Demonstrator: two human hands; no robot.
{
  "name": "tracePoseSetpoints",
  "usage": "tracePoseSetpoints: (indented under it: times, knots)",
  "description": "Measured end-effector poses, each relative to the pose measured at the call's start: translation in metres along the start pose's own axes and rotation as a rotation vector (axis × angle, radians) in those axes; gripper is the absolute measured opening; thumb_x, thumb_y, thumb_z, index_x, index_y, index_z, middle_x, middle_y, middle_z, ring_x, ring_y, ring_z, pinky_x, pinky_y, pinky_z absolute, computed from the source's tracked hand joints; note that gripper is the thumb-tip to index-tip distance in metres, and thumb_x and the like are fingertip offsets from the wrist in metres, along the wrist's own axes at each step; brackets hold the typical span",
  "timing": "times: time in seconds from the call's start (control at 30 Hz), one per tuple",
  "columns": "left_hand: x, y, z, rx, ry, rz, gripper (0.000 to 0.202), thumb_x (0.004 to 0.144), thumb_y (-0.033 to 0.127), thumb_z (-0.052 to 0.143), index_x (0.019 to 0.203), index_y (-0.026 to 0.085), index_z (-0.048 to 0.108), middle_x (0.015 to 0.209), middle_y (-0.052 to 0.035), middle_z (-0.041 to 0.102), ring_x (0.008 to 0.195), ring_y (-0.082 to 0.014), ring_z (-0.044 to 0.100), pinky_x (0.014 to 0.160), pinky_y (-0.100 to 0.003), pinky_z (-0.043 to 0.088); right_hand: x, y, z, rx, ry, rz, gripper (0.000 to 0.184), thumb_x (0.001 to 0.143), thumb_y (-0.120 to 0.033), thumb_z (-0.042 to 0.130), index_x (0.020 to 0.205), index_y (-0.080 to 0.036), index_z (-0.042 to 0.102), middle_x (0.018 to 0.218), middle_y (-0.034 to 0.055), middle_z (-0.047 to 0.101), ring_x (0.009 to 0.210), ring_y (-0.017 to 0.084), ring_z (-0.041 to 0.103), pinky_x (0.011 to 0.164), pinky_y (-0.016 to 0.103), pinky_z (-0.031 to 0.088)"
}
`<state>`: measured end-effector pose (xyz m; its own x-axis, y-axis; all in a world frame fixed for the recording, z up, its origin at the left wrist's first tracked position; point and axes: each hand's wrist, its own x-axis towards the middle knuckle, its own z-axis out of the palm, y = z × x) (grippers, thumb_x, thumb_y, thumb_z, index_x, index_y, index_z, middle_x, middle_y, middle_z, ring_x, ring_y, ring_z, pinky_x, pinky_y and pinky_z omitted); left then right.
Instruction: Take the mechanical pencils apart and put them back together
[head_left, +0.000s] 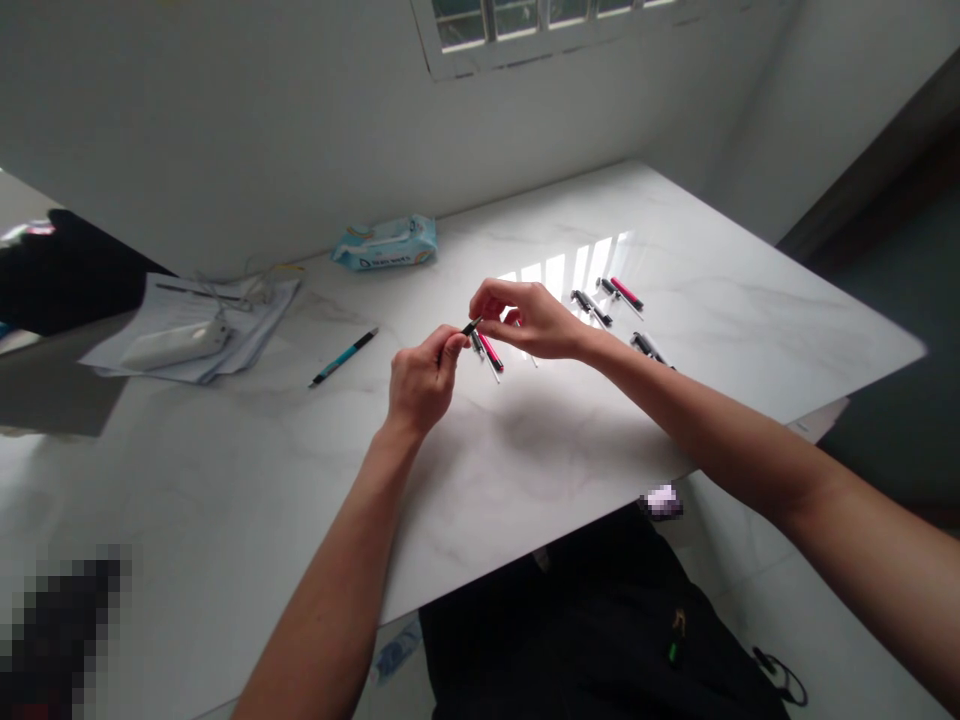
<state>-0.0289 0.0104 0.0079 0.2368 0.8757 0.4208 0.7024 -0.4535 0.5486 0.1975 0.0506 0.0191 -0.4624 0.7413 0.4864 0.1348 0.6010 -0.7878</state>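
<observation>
My left hand [424, 385] is closed, with thumb and forefinger pinching a short black pen part [471, 327] that has a light, pointed tip. From the right, my right hand [534, 320] meets that tip with its thumb and curled fingers, which look closed on it. Below the hands a red pen barrel [490, 352] lies on the white marble-patterned table [525, 450] beside a dark piece and a thin white refill [493, 370]. My right hand partly hides more pen pieces there. A whole teal-and-black pen [344, 358] rests left of my left hand.
Several dismantled pen parts [592, 307] lie beyond my right forearm, including a red barrel [626, 293]. Another dark pen part [651, 348] is partly behind the forearm. A light-blue wipes pack [386, 243] stands by the wall. Papers [262, 335] carry a white power strip [176, 343] at left.
</observation>
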Motion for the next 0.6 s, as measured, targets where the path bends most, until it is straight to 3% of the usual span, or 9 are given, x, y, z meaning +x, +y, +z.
tracePoseSetpoints:
  times: [0.2, 0.33, 0.6]
  knots:
    - [-0.001, 0.003, 0.003, -0.026, -0.024, 0.002, 0.053, 0.111, 0.062, 0.047, 0.096, 0.021, 0.077, 0.061, 0.0011, 0.056, 0.054, -0.0156, 0.051, 0.064, -0.029, 0.036, 0.0, 0.003, 0.001, 0.141, 0.004, 0.049, 0.023, 0.098, -0.04, 0.073, 0.096, -0.017, 0.069, 0.09, 0.0045, 0.075, 0.086, 0.017, 0.068, 0.078, 0.031, 0.058]
    - [-0.001, 0.002, 0.005, -0.105, -0.027, -0.019, 0.054, 0.111, 0.062, 0.048, 0.091, 0.021, 0.075, 0.059, 0.002, 0.052, 0.053, -0.0146, 0.047, 0.061, -0.029, 0.037, 0.001, 0.006, 0.002, 0.15, 0.019, 0.041, 0.018, 0.097, -0.036, 0.075, 0.098, -0.017, 0.072, 0.093, 0.0049, 0.077, 0.089, 0.018, 0.07, 0.082, 0.033, 0.061]
    - [0.003, 0.003, 0.016, -0.691, -0.18, -0.22, 0.063, 0.095, 0.082, 0.063, 0.081, 0.021, 0.063, 0.055, 0.0051, 0.042, 0.047, -0.0105, 0.036, 0.047, -0.026, 0.028, 0.002, 0.004, -0.001, 0.262, 0.032, -0.031, 0.018, 0.094, -0.033, 0.079, 0.1, -0.018, 0.072, 0.103, 0.0052, 0.077, 0.091, 0.017, 0.07, 0.09, 0.036, 0.062]
